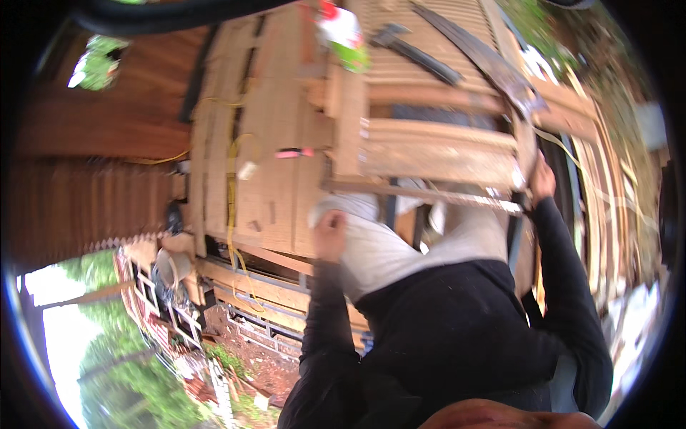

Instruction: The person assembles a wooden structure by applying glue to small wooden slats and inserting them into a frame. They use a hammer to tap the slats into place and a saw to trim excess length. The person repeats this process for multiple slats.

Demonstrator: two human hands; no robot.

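Observation:
My right hand (543,179) is at the right end of a wooden frame (436,154), closed against its upright corner piece, with most of its fingers hidden. My left hand (331,232) is by my left knee, beside the frame's left end. It is smeared by motion, so its fingers cannot be made out. On the slatted top beyond the frame lie a hammer (421,56) with a dark head and handle and a handsaw (482,57), whose handle points toward my right hand. A white, red and green bottle or packet (343,34) is left of the hammer.
A pink and black object (294,153) lies on the plank deck (279,193) at left. A yellow cord (232,186) runs across the planks. Long boards (597,214) are on the right. Reddish ground (250,329) lies below the deck's edge at lower left.

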